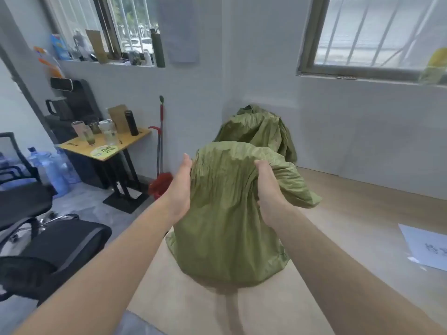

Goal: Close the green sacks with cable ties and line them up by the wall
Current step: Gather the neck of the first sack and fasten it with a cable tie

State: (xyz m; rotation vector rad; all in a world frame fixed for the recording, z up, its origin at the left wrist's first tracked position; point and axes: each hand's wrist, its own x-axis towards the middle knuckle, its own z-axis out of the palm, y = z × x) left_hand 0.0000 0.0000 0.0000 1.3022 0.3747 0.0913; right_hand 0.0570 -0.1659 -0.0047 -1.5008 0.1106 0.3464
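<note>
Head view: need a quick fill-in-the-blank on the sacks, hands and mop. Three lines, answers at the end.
1. The left hand and right hand both touch the near sack, whose colour is ____.
2. The other sack slumps on the floor in the ____ of the room.
3. The mop leaning on the wall has a ____ head.

Missing words: green; corner; red.

Green sacks (pixel 229 213): two. Hands (pixel 180 189): two. Windows (pixel 377 32): two. Table (pixel 125 143): one.
</note>
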